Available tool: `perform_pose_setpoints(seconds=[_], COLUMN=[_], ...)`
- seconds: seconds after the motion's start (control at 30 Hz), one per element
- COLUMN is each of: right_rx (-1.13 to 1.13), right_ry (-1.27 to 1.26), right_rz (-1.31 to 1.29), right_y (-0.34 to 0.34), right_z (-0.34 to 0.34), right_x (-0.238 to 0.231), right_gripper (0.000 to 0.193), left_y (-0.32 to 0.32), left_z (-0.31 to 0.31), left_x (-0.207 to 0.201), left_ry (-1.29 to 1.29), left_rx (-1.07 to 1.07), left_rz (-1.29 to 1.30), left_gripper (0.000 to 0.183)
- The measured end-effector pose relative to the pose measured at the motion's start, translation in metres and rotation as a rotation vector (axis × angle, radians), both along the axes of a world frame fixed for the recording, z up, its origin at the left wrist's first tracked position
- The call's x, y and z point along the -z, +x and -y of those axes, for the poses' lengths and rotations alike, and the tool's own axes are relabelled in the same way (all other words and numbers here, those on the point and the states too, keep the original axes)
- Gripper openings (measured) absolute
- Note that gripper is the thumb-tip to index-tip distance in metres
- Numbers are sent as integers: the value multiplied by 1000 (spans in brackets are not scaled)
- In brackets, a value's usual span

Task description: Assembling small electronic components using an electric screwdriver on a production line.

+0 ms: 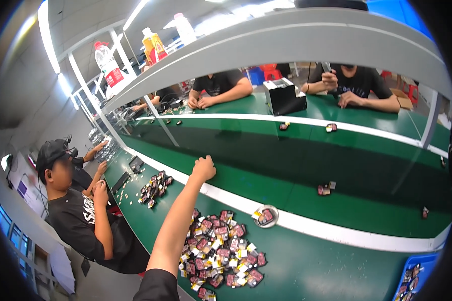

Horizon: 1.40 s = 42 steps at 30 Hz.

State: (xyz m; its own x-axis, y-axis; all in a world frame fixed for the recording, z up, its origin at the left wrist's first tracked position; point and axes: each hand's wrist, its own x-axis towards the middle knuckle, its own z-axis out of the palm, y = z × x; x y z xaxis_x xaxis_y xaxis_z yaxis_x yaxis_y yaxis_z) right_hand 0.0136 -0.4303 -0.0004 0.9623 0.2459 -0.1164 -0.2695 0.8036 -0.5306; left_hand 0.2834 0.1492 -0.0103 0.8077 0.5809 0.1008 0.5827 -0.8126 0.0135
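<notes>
My left arm reaches forward over the white rail, and my left hand (204, 169) is above the near side of the green conveyor belt (251, 175). Its fingers are curled; whatever they may hold is hidden from this side. Below my forearm, on the green worktable (316, 271), lies a large heap of small black-and-red parts (221, 248) with white and yellow tabs. One similar part (265, 216) rests in a small round dish (273, 223) against the rail. My right hand is out of view.
Several similar parts, one of them here (324, 189), sit along the belt. A blue bin (404, 271) with more stands at lower right. To the left, a seated co-worker (80, 210) is beside a smaller heap (155, 188). A grey shelf (286, 37) spans overhead; co-workers sit across the belt.
</notes>
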Motion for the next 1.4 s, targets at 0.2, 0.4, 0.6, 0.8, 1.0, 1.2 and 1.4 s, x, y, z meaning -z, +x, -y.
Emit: perform_pose_setpoints(seconds=[0.2, 0.4, 0.6, 0.8, 1.0, 1.2, 1.4], right_rx=[9, -5, 6, -9, -52, -86, -98], right_ry=[16, 1, 38, 52, 91, 67, 39], right_rz=[30, -6, -6, 59, 70, 52, 23], right_y=[0, -8, -2, 6, -8, -27, -36], right_z=[-3, 3, 1, 4, 12, 5, 3], right_x=[1, -4, -1, 16, 22, 20, 17], right_gripper=[15, 15, 14, 13, 12, 12, 11], left_y=[-8, -45, -126, -249, -292, -298, -292], left_z=[-15, 46, 225, 338, 354, 355, 356], left_x=[4, -33, -87, -45, -2, -16, -21], left_ry=[218, -16, -242, -246, -357, -428, -338], left_rx=[237, 568, 996, 1300, 1130, 1090, 1126], left_rz=[-138, 372, 461, 277, 272, 179, 189], left_gripper=[29, 28, 36, 55, 55, 39, 29])
